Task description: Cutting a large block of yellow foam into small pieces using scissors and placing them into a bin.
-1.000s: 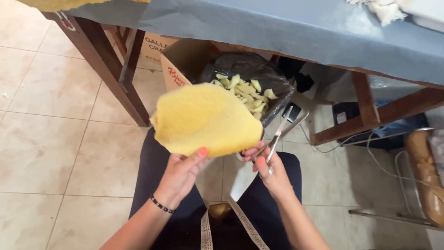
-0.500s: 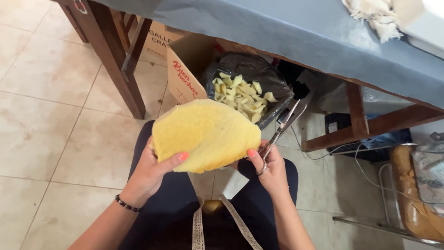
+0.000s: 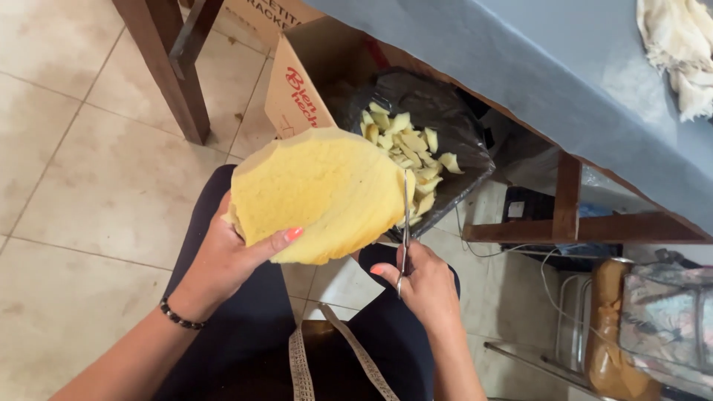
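My left hand [image 3: 230, 256] grips a round yellow foam piece [image 3: 319, 193] from below, thumb across its front edge, holding it over my lap. My right hand [image 3: 423, 286] is shut on a pair of scissors [image 3: 405, 223] whose blades point up along the foam's right edge. Just beyond them a cardboard box lined with a black bag [image 3: 445, 122] holds several yellow foam scraps [image 3: 412, 148].
A table with a grey-blue cover [image 3: 564, 74] spans the upper right, with a wooden leg [image 3: 174, 67] at upper left and a cross brace [image 3: 568, 200]. White cloth [image 3: 679, 52] lies on it. Tiled floor [image 3: 74, 163] lies left; cables and a chair frame sit right.
The view has shifted closer. The foam piece has turned in my left hand, and the scissors have swung from slanting right to upright against the foam's right edge.
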